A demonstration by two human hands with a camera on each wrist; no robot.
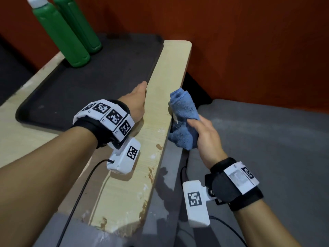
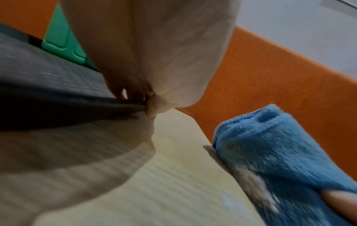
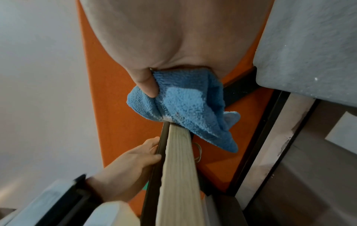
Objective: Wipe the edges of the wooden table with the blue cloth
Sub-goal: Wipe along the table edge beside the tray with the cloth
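The light wooden table [image 1: 156, 122] runs away from me, its right edge worn and stained. My right hand [image 1: 204, 134] grips a bunched blue cloth [image 1: 185, 114] and holds it against that right edge, about halfway along. In the right wrist view the cloth [image 3: 189, 104] wraps over the edge of the table [image 3: 179, 168], with my thumb [image 3: 144, 82] pressed into it. My left hand [image 1: 137, 102] lies on the tabletop at the right rim of the black tray [image 1: 89, 90]. Its fingers reach over the rim and the thumb [image 2: 150, 108] stays outside, pinching it.
Two green bottles [image 1: 60, 34] stand at the tray's far left. An orange wall [image 1: 231, 41] closes off the far side. A grey cushioned surface [image 1: 267, 148] lies low to the right of the table. A black cable [image 1: 80, 193] trails from my left wrist.
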